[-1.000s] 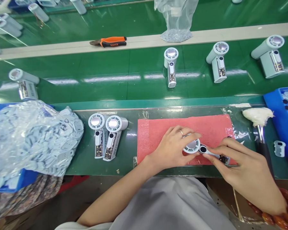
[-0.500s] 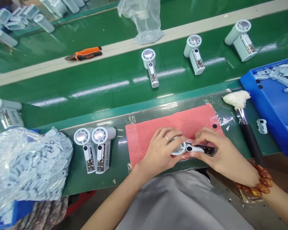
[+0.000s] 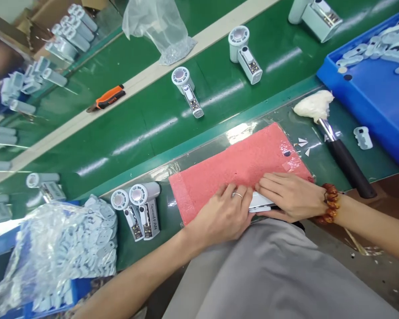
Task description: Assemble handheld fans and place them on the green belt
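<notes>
Both hands are closed round one pale blue handheld fan (image 3: 260,201) at the near edge of a red mat (image 3: 232,164). My left hand (image 3: 224,212) wraps its left end and hides the fan head. On the handle's right part lies my right hand (image 3: 286,197), fingers on top and thumb below. The fan is turned on its side, a pale long face showing between the hands. Left of the mat, two fans (image 3: 149,212) stand side by side with circuit boards exposed.
A padded hammer (image 3: 344,155) and small cover (image 3: 363,138) lie right, beside a blue bin (image 3: 359,88). Fans (image 3: 188,91) and orange pliers (image 3: 108,97) are beyond the mat. A bag of parts (image 3: 89,239) sits at left.
The fan has been rolled onto its side, so its round face and open circuit board no longer show. Both hands have closed further over it. The whole view has tilted and shifted.
</notes>
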